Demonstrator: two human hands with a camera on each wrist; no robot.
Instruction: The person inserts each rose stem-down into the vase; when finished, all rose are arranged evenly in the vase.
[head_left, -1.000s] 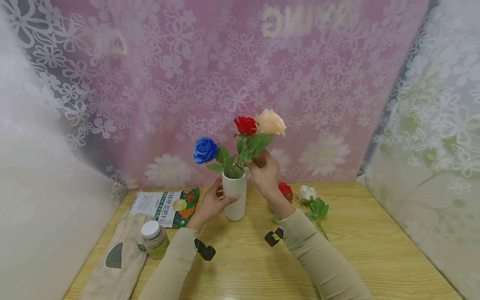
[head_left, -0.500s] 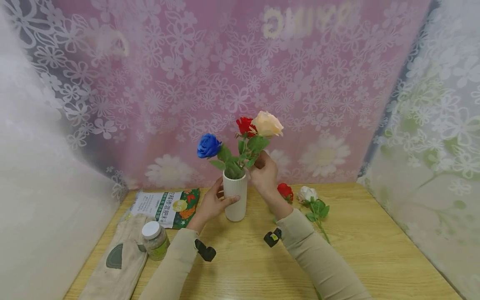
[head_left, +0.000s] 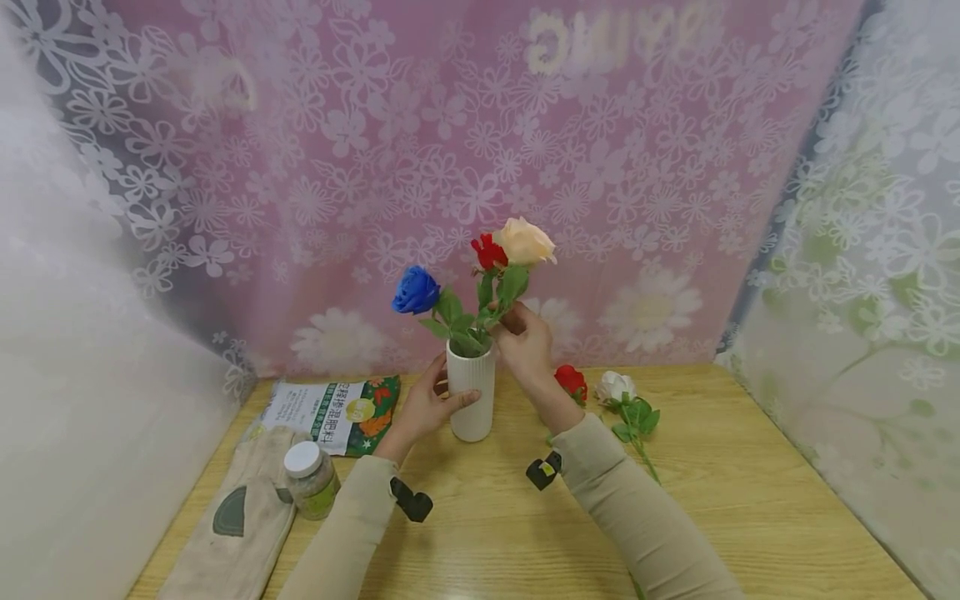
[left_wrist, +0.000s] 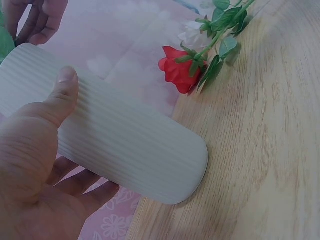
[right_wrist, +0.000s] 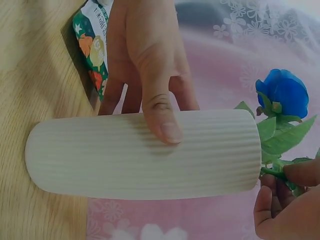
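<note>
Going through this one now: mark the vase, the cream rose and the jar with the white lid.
Vase point(right_wrist: 142, 162): right wrist view, on the ribbed side, around mid-length.
Cream rose point(head_left: 528, 242): head view, on the petals of its bloom.
Jar point(head_left: 314, 490): head view, on the body.

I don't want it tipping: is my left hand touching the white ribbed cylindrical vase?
Touching. The right wrist view shows the left hand with its thumb lying against the white ribbed vase.
</note>
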